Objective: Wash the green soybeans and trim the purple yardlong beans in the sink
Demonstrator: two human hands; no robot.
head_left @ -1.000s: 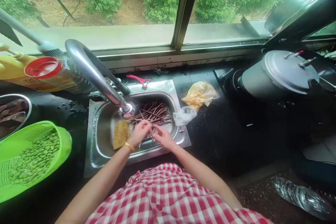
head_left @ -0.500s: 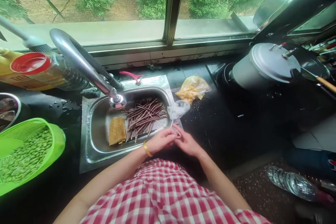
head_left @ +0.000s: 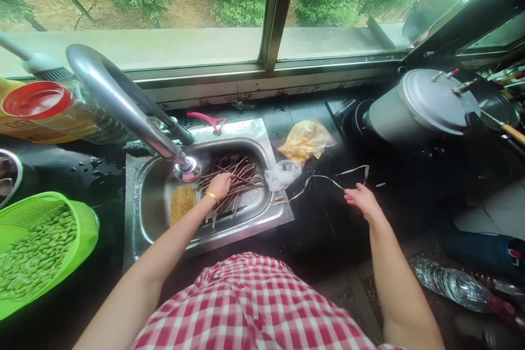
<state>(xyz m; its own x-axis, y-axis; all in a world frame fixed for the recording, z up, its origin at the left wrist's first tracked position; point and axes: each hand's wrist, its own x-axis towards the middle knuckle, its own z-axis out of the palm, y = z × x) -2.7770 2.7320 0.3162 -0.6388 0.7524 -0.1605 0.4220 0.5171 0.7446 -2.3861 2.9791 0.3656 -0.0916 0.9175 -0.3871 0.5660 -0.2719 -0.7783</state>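
Observation:
My left hand (head_left: 221, 186) reaches into the metal sink (head_left: 210, 232), its fingers closed over the pile of thin purple-brown stalks (head_left: 241, 188); its fingertips are partly hidden. Over the black counter to the right, my right hand (head_left: 363, 200) pinches a thin pale strip of string (head_left: 318, 176). The string trails in a loose curve, one end near the sink's right corner. A brown sponge-like block (head_left: 182, 202) lies left of the stalks, partly covered by my left forearm.
The faucet (head_left: 123, 109) arches over the sink. A red peeler (head_left: 207, 119) lies behind it. A crumpled clear bag (head_left: 283, 175) and a bag of yellow pieces (head_left: 305, 142) sit to the right. A green basket of beans (head_left: 88, 229) stands left; a pressure cooker (head_left: 435, 106), far right.
My hands were together at the sink's front right edge. Now they are apart: the left has moved onto the stalks, the right has swung right with the string stretched out in view.

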